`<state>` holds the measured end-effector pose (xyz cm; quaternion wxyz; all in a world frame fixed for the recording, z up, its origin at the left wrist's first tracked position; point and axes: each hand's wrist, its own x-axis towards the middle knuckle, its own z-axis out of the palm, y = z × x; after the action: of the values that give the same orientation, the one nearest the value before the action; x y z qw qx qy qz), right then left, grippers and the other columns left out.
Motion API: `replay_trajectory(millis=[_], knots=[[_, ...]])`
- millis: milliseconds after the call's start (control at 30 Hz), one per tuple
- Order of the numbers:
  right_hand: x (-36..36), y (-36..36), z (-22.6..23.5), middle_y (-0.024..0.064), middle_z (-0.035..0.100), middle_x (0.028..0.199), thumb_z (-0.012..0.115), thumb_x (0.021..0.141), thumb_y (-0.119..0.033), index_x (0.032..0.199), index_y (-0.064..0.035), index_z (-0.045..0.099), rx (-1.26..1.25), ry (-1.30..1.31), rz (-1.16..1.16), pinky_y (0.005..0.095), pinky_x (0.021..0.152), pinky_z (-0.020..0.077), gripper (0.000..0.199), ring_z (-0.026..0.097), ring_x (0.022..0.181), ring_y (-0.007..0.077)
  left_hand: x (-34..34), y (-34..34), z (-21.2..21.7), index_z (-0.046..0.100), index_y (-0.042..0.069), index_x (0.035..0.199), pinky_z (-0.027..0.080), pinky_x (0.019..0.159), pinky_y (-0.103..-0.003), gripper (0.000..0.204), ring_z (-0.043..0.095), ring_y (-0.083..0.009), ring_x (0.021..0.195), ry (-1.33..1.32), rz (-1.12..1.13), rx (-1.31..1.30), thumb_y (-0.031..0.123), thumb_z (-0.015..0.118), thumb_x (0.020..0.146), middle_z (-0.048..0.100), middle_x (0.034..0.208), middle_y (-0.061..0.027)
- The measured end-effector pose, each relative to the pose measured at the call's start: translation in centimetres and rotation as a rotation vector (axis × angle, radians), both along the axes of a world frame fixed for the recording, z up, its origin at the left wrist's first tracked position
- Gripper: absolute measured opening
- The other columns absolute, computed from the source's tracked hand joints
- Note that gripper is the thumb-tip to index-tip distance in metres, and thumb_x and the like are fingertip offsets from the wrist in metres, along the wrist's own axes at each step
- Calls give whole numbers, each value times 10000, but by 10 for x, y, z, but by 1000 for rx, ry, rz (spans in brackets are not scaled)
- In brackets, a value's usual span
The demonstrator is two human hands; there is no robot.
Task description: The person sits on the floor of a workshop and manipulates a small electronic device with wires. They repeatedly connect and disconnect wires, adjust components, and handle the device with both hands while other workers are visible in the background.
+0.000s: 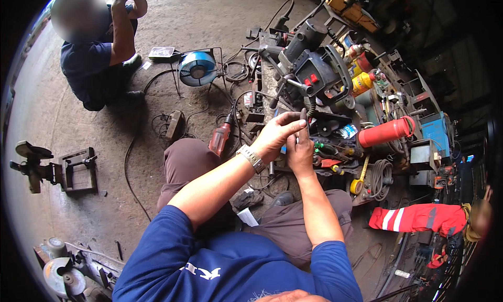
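My left hand (276, 136) and my right hand (300, 154) meet in front of me, above my knees. A watch (251, 158) is on my left wrist. The fingers of both hands are closed together around something small; a narrow dark tip (303, 114) shows above them, too little to name. Just beyond my fingertips stands a large dark drilling machine (314, 74) with red switches and a coiled cable (311, 107). A red power tool (220, 137) lies beside my left knee.
To the right are a red cylinder (385, 132), yellow bottle (362, 84), yellow tape (357, 185), coiled cable (381, 180) and many tools. A blue fan (197, 69) stands ahead. Another person (94, 61) crouches far left. Cables cross the floor. A grinding machine (65, 277) sits lower left.
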<state>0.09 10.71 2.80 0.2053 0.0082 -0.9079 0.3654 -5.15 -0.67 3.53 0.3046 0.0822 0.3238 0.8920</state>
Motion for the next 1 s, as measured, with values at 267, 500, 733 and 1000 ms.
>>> replay_trajectory(millis=[267, 500, 733, 1000], knots=[[-5, 9, -12, 185, 672, 976, 576, 909, -63, 1342, -130, 456, 376, 188, -12, 444, 569, 546, 454, 676, 743, 394, 2, -2, 3, 640, 56, 1113, 444, 897, -289, 358, 571, -96, 986, 19, 4, -53, 226, 799, 841, 642, 1046, -2], [-1, 9, -18, 167, 661, 908, 591, 888, -50, 1326, -129, 450, 538, 200, 37, 439, 542, 540, 468, 678, 708, 362, 4, 0, 3, 658, 56, 1038, 453, 852, -260, 248, 575, -72, 929, 21, 23, -69, 186, 772, 861, 651, 981, 11], [-2, 11, -21, 164, 669, 908, 572, 881, -32, 1280, -101, 531, 390, 222, 109, 443, 570, 548, 407, 681, 725, 364, 4, -1, 2, 650, 49, 1071, 462, 874, -277, 286, 596, -89, 936, -4, 17, -60, 179, 779, 852, 660, 967, -1], [0, 8, -25, 143, 672, 943, 593, 832, 5, 1375, -186, 484, 409, 222, 108, 432, 551, 544, 586, 679, 721, 348, 4, 0, 2, 644, 45, 1079, 482, 821, -264, 288, 608, -88, 894, -11, 6, -79, 160, 777, 851, 666, 968, -12]])
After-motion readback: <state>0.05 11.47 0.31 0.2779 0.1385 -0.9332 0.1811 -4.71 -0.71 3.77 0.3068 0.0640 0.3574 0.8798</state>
